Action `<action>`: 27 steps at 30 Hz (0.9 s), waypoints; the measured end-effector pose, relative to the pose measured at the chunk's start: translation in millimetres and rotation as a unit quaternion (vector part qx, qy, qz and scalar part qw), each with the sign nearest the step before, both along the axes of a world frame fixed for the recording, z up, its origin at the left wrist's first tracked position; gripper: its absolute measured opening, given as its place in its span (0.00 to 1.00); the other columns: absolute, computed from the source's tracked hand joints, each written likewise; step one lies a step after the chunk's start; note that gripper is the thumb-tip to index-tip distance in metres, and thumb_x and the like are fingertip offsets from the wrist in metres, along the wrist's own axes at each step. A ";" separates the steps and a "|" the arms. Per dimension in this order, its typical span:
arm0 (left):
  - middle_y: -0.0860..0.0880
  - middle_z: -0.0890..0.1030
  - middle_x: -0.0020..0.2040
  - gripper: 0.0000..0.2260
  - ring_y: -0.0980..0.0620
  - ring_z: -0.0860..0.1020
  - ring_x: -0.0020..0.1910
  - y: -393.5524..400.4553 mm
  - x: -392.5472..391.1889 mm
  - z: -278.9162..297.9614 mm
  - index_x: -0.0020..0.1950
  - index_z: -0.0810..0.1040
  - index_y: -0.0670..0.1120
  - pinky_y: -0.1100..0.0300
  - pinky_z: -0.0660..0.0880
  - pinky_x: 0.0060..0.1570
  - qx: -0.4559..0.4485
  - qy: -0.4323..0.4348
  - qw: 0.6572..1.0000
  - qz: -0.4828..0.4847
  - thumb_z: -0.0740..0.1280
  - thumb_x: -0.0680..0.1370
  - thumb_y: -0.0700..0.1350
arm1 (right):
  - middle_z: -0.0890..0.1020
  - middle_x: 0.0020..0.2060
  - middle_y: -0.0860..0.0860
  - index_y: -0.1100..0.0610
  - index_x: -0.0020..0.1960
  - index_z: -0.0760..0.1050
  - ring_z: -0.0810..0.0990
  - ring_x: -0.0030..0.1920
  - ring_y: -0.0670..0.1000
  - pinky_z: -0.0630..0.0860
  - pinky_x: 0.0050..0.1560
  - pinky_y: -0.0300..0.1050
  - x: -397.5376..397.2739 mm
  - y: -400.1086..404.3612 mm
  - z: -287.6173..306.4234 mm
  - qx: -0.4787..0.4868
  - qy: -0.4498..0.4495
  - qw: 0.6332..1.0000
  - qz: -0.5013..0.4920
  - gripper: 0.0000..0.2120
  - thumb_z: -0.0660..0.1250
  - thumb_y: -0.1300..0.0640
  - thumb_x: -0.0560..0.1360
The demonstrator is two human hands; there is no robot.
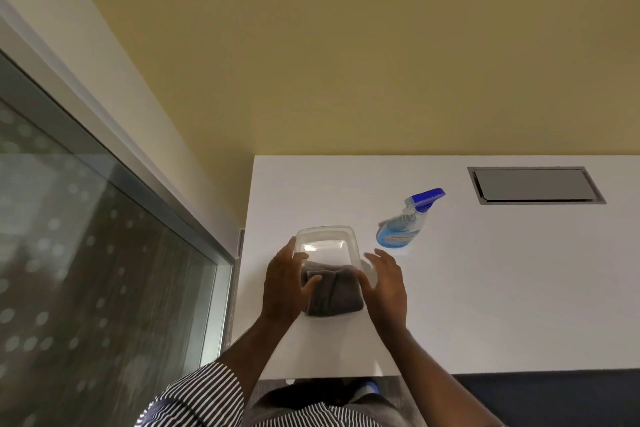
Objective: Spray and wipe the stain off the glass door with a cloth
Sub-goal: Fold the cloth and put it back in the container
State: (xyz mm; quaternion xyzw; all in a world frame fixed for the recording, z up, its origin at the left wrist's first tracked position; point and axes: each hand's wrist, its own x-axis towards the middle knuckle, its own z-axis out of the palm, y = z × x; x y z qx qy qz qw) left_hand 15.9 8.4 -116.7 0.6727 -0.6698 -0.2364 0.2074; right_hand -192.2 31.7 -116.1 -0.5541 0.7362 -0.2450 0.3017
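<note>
A folded grey cloth (334, 293) lies on the white table (485, 288), partly inside the near end of a clear plastic container (327, 243). My left hand (284, 284) rests against the cloth's left side, thumb on its top. My right hand (384, 284) is at the cloth's right side, fingers spread and touching its edge. A spray bottle (405, 224) of blue liquid with a blue-and-white trigger head stands behind and to the right of the container. The glass door (86, 270) fills the left of the view, its pane showing pale spots.
A grey recessed cable hatch (535, 185) sits in the table at the back right. A yellow wall (346, 45) rises behind the table. The door's metal frame (221, 253) runs close to the table's left edge. A dark floor area shows below the table's front edge.
</note>
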 end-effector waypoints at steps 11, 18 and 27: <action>0.52 0.61 0.84 0.37 0.49 0.63 0.81 -64.0 -106.9 47.7 0.82 0.59 0.54 0.46 0.66 0.79 0.085 0.162 0.974 -0.132 0.73 0.78 0.57 | 0.67 0.79 0.45 0.48 0.82 0.58 0.66 0.78 0.44 0.66 0.75 0.44 -82.7 -54.5 68.2 -0.211 -0.188 0.945 -0.163 0.43 0.78 0.49 0.74; 0.49 0.69 0.80 0.37 0.46 0.72 0.76 -91.3 -166.6 53.0 0.82 0.61 0.52 0.48 0.72 0.74 0.187 0.218 0.947 -0.141 0.74 0.78 0.54 | 0.70 0.78 0.49 0.52 0.80 0.64 0.69 0.76 0.49 0.66 0.71 0.40 -111.1 -85.9 65.7 -0.093 -0.223 0.968 -0.074 0.39 0.78 0.59 0.74; 0.45 0.80 0.69 0.23 0.44 0.79 0.67 -99.1 -189.8 40.9 0.76 0.71 0.47 0.57 0.74 0.63 0.183 0.214 0.953 -0.114 0.70 0.82 0.46 | 0.83 0.46 0.53 0.62 0.59 0.80 0.80 0.46 0.51 0.79 0.51 0.49 -99.4 -96.5 51.9 -0.099 -0.265 0.953 -0.107 0.10 0.73 0.63 0.78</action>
